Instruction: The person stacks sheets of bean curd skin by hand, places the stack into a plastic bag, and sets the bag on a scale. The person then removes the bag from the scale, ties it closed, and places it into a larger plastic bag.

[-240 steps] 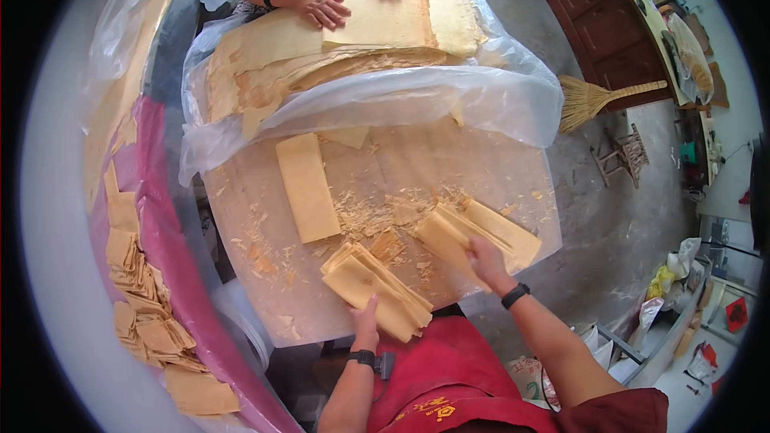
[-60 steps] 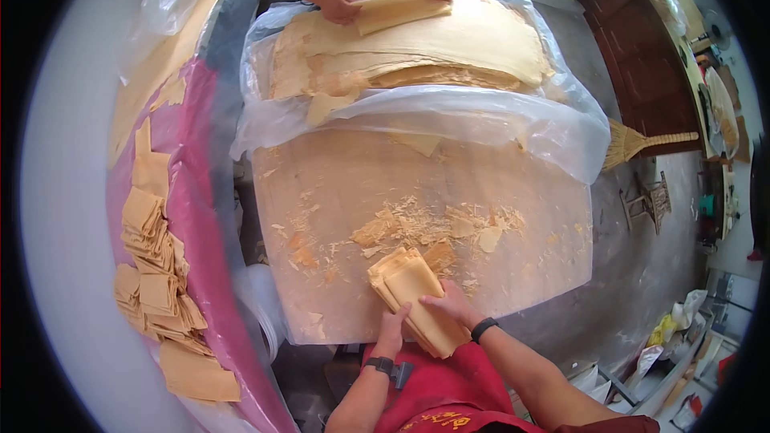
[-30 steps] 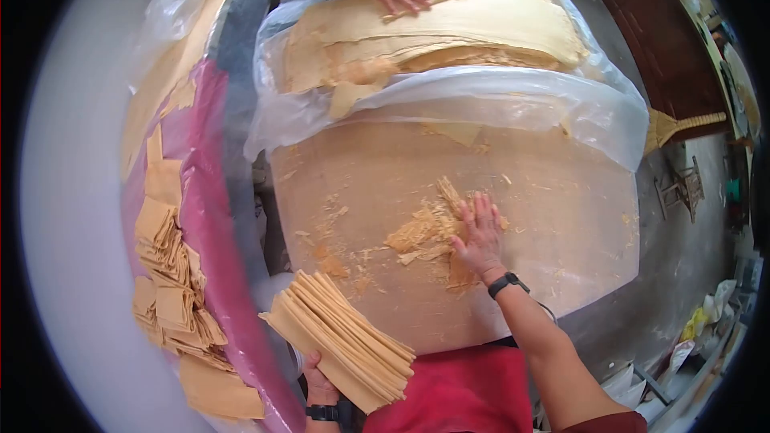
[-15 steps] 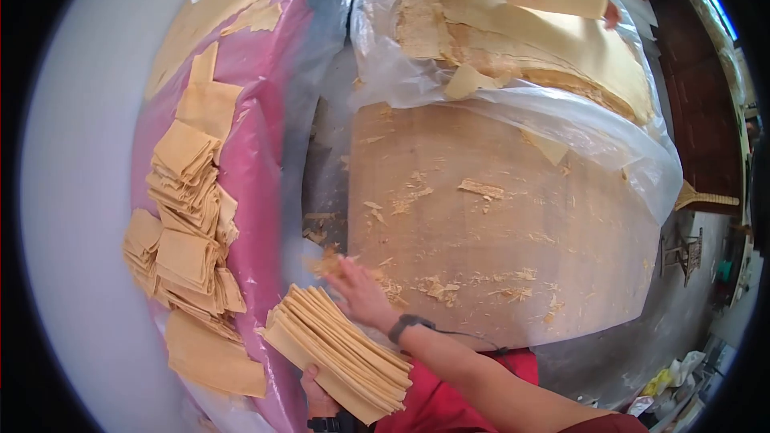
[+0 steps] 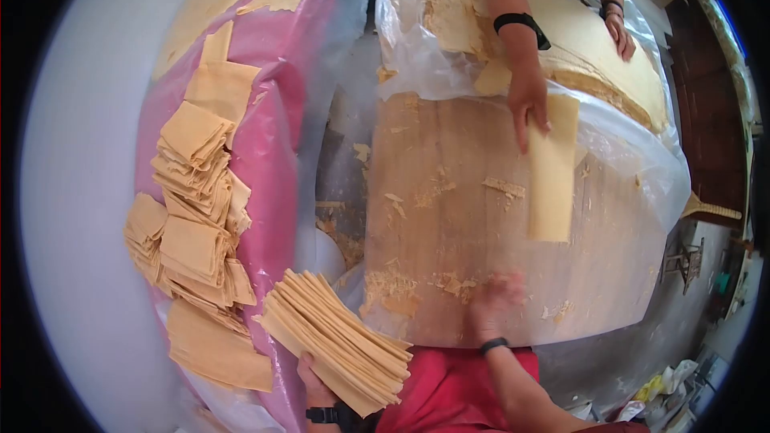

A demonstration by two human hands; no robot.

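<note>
With your left hand (image 5: 318, 387) gripping the stack (image 5: 337, 343), sweep scraps (image 5: 391, 286) low with your right hand (image 5: 496, 302), fingers too blurred to read.

My right side: dark brown cabinets (image 5: 706, 116), low stool (image 5: 686, 263) on grey floor (image 5: 597, 365). Bluish strip (image 5: 728, 26) top right, can't tell if window.

Red apron (image 5: 461, 394), maroon slv (image 5: 616, 427), blk L wristband (image 5: 322, 414), blk R wristband (image 5: 494, 345).
</note>
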